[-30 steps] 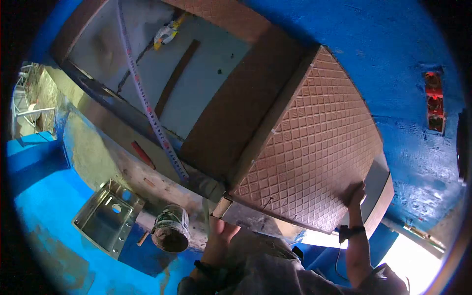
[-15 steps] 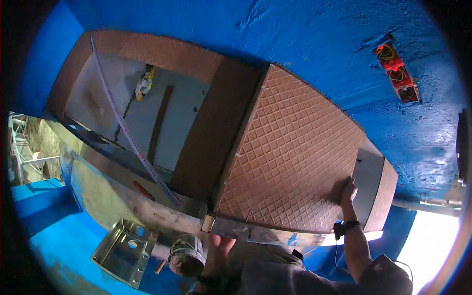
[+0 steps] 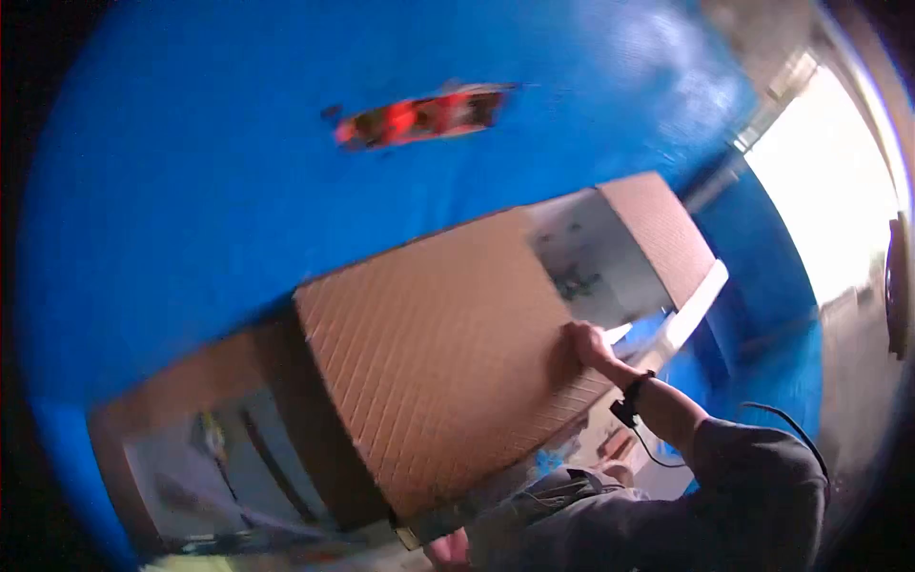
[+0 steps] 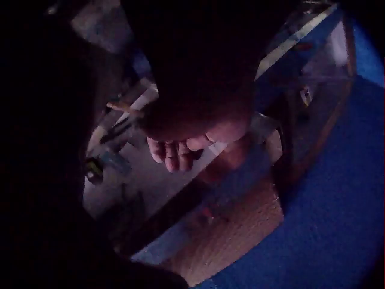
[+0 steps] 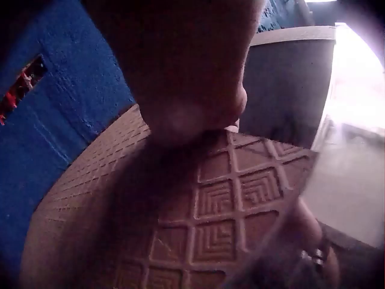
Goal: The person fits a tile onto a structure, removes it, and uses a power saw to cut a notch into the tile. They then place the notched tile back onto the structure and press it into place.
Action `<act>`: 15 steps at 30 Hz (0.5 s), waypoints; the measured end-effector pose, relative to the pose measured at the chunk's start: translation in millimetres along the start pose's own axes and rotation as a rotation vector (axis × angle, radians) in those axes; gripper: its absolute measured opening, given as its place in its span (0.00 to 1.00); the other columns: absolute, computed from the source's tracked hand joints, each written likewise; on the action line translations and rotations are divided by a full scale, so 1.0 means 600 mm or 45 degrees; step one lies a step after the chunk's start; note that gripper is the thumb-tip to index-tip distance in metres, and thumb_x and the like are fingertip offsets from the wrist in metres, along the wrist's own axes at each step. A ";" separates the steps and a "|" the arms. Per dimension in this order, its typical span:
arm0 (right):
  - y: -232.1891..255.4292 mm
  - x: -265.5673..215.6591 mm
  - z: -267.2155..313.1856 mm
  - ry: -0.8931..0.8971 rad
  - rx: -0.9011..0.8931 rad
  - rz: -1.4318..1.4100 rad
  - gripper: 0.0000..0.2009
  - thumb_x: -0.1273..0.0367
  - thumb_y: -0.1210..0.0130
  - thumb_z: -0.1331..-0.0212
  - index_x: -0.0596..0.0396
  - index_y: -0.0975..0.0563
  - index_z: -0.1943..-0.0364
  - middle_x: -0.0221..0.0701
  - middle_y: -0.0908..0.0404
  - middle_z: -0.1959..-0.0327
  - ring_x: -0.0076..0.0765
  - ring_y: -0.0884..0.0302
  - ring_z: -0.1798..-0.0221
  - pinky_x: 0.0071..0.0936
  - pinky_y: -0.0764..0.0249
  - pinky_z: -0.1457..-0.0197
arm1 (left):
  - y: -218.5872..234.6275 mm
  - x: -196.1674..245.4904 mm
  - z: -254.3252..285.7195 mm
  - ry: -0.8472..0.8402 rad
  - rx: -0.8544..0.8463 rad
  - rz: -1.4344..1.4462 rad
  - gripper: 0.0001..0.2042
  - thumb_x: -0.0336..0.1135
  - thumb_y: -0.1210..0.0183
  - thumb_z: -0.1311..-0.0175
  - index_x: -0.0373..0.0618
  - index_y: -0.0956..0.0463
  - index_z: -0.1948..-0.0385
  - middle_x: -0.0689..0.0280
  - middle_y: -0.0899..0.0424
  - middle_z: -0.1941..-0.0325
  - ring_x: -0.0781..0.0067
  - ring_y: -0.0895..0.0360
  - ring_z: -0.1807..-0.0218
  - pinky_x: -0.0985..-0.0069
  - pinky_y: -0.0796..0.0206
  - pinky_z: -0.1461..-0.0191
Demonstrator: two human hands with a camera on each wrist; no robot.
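Note:
A large brown tile (image 3: 438, 353), embossed with a grid of ribbed squares, lies across the long counter. My right hand (image 3: 591, 345) grips its right edge near the front; in the right wrist view that hand (image 5: 186, 114) overlaps the edge, its fingers mostly hidden. My left hand (image 3: 448, 550) is low at the counter's front edge, by the tile's near left corner, and partly cut off by the frame. The dark left wrist view shows the left hand's fingers (image 4: 171, 155) loosely bent beside that edge, with nothing visible between them.
Left of the tile, a brown-rimmed opening (image 3: 334, 458) holds a small white-and-yellow item (image 3: 212, 434) and a dark strip (image 3: 272, 448). Right of it is a grey recess (image 3: 610, 267). A blue wall (image 3: 238, 191) with red socket boxes (image 3: 419, 116) stands behind. Bright light fills a doorway (image 3: 820, 191).
The head view has swung right and tilted, with blur, bringing more wall and doorway in; sink and bucket have left it. My right hand stays at the tile's right edge.

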State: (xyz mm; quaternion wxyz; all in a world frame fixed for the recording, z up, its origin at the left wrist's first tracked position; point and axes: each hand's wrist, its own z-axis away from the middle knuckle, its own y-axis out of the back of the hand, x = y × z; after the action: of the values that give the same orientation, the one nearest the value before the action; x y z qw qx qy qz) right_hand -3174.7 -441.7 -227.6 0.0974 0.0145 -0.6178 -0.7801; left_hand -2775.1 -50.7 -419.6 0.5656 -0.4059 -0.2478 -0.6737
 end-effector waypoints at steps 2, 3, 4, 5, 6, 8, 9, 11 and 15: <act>0.015 0.020 0.058 0.013 0.085 -0.437 0.09 0.63 0.47 0.40 0.52 0.21 0.63 0.42 0.18 0.64 0.53 0.17 0.59 0.48 0.24 0.58 | -0.019 0.034 0.080 -0.010 0.071 -0.191 0.19 0.41 0.43 0.30 0.42 0.23 0.43 0.54 0.17 0.47 0.66 0.23 0.45 0.64 0.32 0.37; -0.001 0.041 0.073 -0.043 0.097 -0.469 0.09 0.63 0.47 0.40 0.52 0.21 0.63 0.42 0.18 0.64 0.53 0.17 0.59 0.48 0.24 0.58 | -0.041 0.049 0.150 -0.009 0.152 -0.242 0.19 0.42 0.43 0.30 0.42 0.23 0.43 0.53 0.17 0.47 0.66 0.23 0.45 0.64 0.33 0.37; -0.006 0.052 0.086 0.066 0.278 -0.362 0.08 0.64 0.45 0.40 0.53 0.21 0.67 0.41 0.19 0.67 0.53 0.19 0.61 0.50 0.25 0.59 | -0.055 0.066 0.216 -0.002 0.236 -0.292 0.19 0.42 0.43 0.30 0.42 0.23 0.43 0.53 0.17 0.47 0.67 0.23 0.45 0.64 0.33 0.37; -0.017 0.067 0.103 0.174 0.446 -0.248 0.08 0.65 0.43 0.39 0.55 0.22 0.70 0.41 0.20 0.69 0.54 0.21 0.63 0.51 0.26 0.60 | -0.061 0.080 0.262 0.012 0.321 -0.340 0.19 0.43 0.43 0.30 0.42 0.22 0.43 0.53 0.17 0.48 0.67 0.23 0.45 0.64 0.33 0.36; 0.018 0.061 0.132 0.130 0.518 -0.262 0.07 0.66 0.43 0.39 0.55 0.22 0.70 0.41 0.21 0.68 0.52 0.22 0.60 0.51 0.27 0.59 | -0.056 0.077 0.270 0.327 0.309 0.435 0.16 0.43 0.43 0.30 0.40 0.20 0.50 0.60 0.16 0.53 0.64 0.21 0.45 0.67 0.30 0.39; 0.065 0.070 0.166 0.039 0.627 -0.317 0.04 0.69 0.45 0.40 0.54 0.23 0.69 0.40 0.22 0.66 0.51 0.23 0.58 0.48 0.28 0.56 | -0.032 0.104 0.287 0.278 0.300 0.452 0.16 0.43 0.43 0.29 0.39 0.19 0.52 0.62 0.16 0.53 0.65 0.21 0.46 0.67 0.30 0.41; 0.069 0.091 0.182 -0.004 0.682 -0.364 0.03 0.70 0.47 0.42 0.53 0.23 0.67 0.40 0.23 0.66 0.51 0.24 0.58 0.45 0.29 0.54 | -0.035 0.128 0.286 0.176 0.316 0.509 0.15 0.42 0.43 0.29 0.39 0.19 0.53 0.64 0.17 0.53 0.67 0.21 0.46 0.68 0.30 0.42; 0.078 0.135 0.229 -0.131 0.918 -0.488 0.07 0.74 0.48 0.42 0.54 0.21 0.61 0.41 0.22 0.65 0.54 0.22 0.59 0.45 0.26 0.55 | -0.072 0.177 0.288 0.090 0.621 0.212 0.16 0.46 0.42 0.30 0.39 0.17 0.60 0.63 0.15 0.59 0.68 0.19 0.53 0.67 0.27 0.49; 0.056 0.245 0.337 -0.408 0.978 -0.632 0.10 0.79 0.50 0.43 0.57 0.20 0.59 0.44 0.17 0.61 0.56 0.18 0.59 0.43 0.22 0.57 | -0.042 0.082 0.236 0.531 0.286 -0.065 0.15 0.38 0.39 0.32 0.37 0.19 0.52 0.67 0.14 0.59 0.77 0.20 0.58 0.73 0.27 0.51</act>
State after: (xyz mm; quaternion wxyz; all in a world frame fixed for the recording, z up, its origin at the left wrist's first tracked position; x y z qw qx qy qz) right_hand -3343.4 -279.5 -132.7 -0.2005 0.0760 -0.8462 -0.4878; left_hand -2763.2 39.9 -298.3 0.6289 -0.1862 -0.2092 -0.7253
